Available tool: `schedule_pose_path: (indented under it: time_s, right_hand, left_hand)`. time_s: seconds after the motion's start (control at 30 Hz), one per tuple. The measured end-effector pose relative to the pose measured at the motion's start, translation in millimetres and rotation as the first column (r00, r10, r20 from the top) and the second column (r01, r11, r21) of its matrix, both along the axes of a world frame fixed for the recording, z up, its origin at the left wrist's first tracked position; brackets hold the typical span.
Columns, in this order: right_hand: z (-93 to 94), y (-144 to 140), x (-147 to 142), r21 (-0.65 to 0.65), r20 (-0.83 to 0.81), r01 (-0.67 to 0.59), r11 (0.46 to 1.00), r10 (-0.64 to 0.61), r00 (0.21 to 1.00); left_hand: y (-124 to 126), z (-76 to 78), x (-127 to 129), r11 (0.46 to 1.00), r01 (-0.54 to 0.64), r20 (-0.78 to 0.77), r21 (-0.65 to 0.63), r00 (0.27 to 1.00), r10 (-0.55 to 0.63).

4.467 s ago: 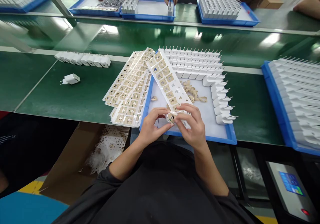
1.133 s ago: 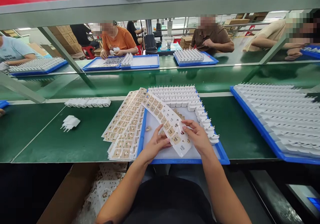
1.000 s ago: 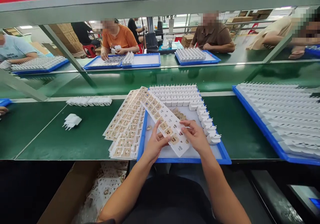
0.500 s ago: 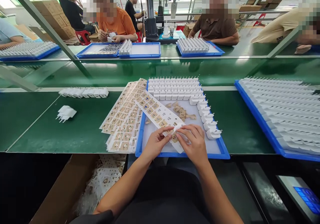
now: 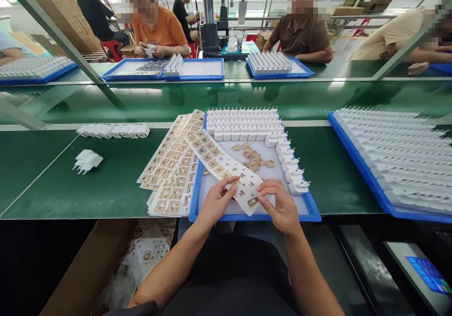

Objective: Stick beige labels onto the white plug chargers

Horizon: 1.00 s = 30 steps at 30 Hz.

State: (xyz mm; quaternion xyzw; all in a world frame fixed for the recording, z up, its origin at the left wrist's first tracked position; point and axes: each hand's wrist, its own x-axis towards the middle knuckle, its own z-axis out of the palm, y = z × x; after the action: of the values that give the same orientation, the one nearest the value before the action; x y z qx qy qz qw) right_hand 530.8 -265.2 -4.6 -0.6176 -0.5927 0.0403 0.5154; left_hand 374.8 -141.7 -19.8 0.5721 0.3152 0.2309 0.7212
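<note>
Between our fingers, above the blue plastic tray (image 5: 314,210), we held the long white sticker sheet (image 5: 226,167): left hand (image 5: 216,203) pinching its edge, right hand (image 5: 280,207) pinching a tan sticker (image 5: 253,201).

The person wears a black top, its dark sleeve ending above the elbow. Both forearms are bare. The left hand (image 5: 216,202) and right hand (image 5: 281,206) carry no gloves or rings.

Long white backing strip of tan die-cut stickers (image 5: 226,167) slants across my blue tray, near end lifted, possibly half-emptied.
</note>
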Motion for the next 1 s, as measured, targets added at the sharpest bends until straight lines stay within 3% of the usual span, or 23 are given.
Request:
schedule_pose_path:
  time_s: [0.07, 0.13, 0.23, 0.33, 0.4, 0.5, 0.57, 0.6, 0.67, 0.77, 0.87, 0.93, 1.0]
  right_hand:
    - [-2.8, -10.7, 4.4, 0.026, -0.127, -0.001, 1.000, 0.004, 0.992]
    - [-5.7, -22.7, 6.3, 0.011, -0.183, 0.001, 1.000, 0.001, 0.983]
    - [-8.1, -38.1, 4.9, -0.040, -0.209, -0.048, 0.998, 0.039, 0.977]
    - [-7.9, -45.1, 3.1, -0.039, -0.257, -0.140, 0.989, 0.125, 0.958]
    - [-7.0, -45.7, 3.3, -0.028, -0.285, -0.193, 0.981, 0.178, 0.942]
    - [-6.1, -45.0, 4.9, -0.032, -0.300, -0.215, 0.976, 0.195, 0.934]
    - [-5.9, -45.6, 5.7, -0.046, -0.298, -0.199, 0.979, 0.177, 0.938]
    - [-6.0, -46.3, 5.8, -0.049, -0.296, -0.189, 0.981, 0.167, 0.940]
    - [-6.6, -47.8, 5.6, -0.038, -0.293, -0.186, 0.982, 0.167, 0.941]
    - [-9.2, -49.3, 4.6, -0.002, -0.307, -0.219, 0.976, 0.208, 0.929]
    - [-13.6, -49.2, 3.9, 0.028, -0.325, -0.228, 0.973, 0.224, 0.919]
    - [-15.8, -48.8, 3.5, 0.045, -0.325, -0.217, 0.975, 0.220, 0.920]
    - [-16.5, -48.7, 3.2, 0.053, -0.325, -0.207, 0.977, 0.213, 0.922]
  left_hand:
    - [-1.8, 0.9, -0.6, 0.989, 0.008, -0.090, 0.147, 0.996, 0.006]
    - [-2.8, 2.1, -3.9, 0.940, 0.061, -0.224, 0.335, 0.974, 0.017]
    - [3.7, 5.4, -10.8, 0.815, 0.155, -0.402, 0.558, 0.910, 0.102]
    - [17.4, 16.5, -6.8, 0.677, 0.210, -0.476, 0.705, 0.848, 0.233]
    - [22.3, 30.2, 9.4, 0.534, 0.294, -0.459, 0.793, 0.864, 0.206]
    - [16.2, 51.1, 54.8, 0.191, 0.392, -0.384, 0.900, 0.920, -0.078]
    - [6.4, 57.1, 92.8, -0.036, 0.376, -0.370, 0.926, 0.881, -0.295]
    - [1.3, 56.7, 111.6, -0.122, 0.354, -0.373, 0.927, 0.845, -0.383]
    - [-7.2, 50.2, 144.7, -0.230, 0.315, -0.390, 0.921, 0.752, -0.531]
    - [-14.4, 35.4, 175.0, -0.310, 0.283, -0.418, 0.908, 0.674, -0.609]
    - [-14.0, 29.8, 175.5, -0.352, 0.259, -0.422, 0.899, 0.724, -0.546]
    - [-8.8, 35.6, 159.7, -0.339, 0.256, -0.400, 0.905, 0.783, -0.476]
    - [-0.3, 46.8, 132.6, -0.246, 0.267, -0.349, 0.932, 0.843, -0.409]
